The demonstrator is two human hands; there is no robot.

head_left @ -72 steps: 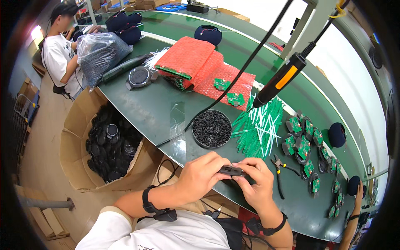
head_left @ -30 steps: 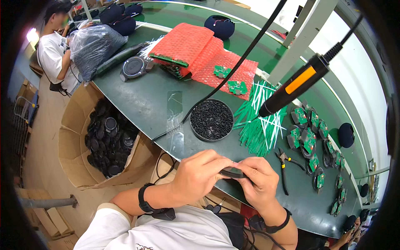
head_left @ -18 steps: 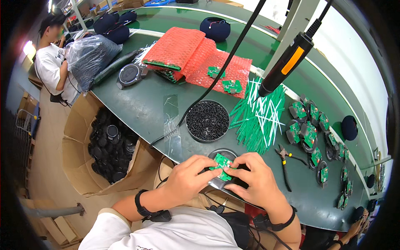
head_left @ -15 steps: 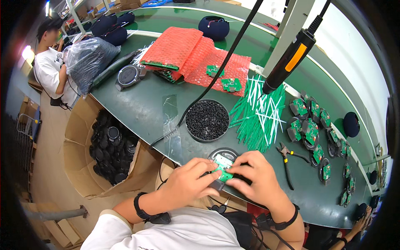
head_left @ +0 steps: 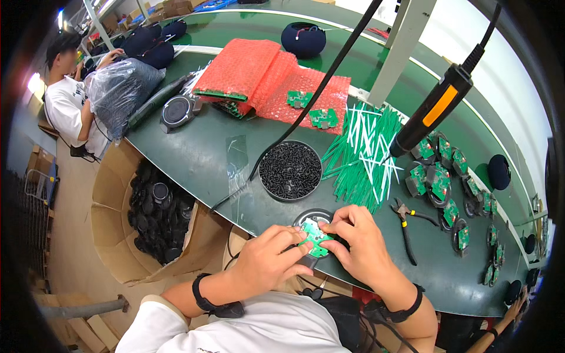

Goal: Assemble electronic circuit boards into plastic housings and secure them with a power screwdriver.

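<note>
A green circuit board (head_left: pixel 316 237) sits over a black round housing (head_left: pixel 318 213) at the bench's near edge. From the left, my left hand (head_left: pixel 268 256) grips the board's side, fingertips on its edge and thumb low by the housing. My right hand (head_left: pixel 359 242) has its index finger and thumb closed on the board's right side. Part of the housing is hidden under board and fingers. Just beyond stands a round dish of small black screws (head_left: pixel 291 170). Yellow-and-black cutting pliers (head_left: pixel 406 226) lie to the right of my right hand.
An electric screwdriver (head_left: pixel 435 112) hangs above green and white strips (head_left: pixel 365 159). Red bubble wrap (head_left: pixel 253 67) with boards lies farther back. Several board-fitted housings (head_left: pixel 438 182) line the right. A cardboard box (head_left: pixel 118 235) of black parts stands lower left; a person (head_left: pixel 65 106) works beyond.
My right hand's fingers have drawn together onto the board's right edge, and the board now appears slightly turned. The hanging screwdriver has shifted right in view.
</note>
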